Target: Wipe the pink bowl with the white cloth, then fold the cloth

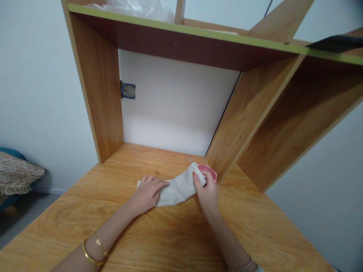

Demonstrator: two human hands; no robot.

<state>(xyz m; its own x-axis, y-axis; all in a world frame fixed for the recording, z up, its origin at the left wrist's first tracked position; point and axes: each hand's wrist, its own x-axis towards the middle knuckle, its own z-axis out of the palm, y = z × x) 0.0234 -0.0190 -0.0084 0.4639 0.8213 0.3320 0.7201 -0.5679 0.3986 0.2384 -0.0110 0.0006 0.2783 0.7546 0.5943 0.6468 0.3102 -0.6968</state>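
A white sock (177, 189) lies bent across the wooden desktop. My left hand (149, 192) rests over its left end with the fingers lying flat, pressing the cloth against the desk. My right hand (207, 192) pinches the other end, lifting it a little, thumb on the near side and fingers behind. Just behind that end is a pink dish (211, 173) with a notched rim, partly hidden by my right hand and the sock. I cannot tell whether my right fingers touch the dish.
The wooden desktop (170, 241) meets an upright divider (241, 124) close behind the dish. A shelf (181, 41) runs overhead, with clear plastic wrap (136, 9) and a dark flat object (337, 43) on it. A wall socket box (128, 91) shows at the back; a draped chair (17, 173) stands left.
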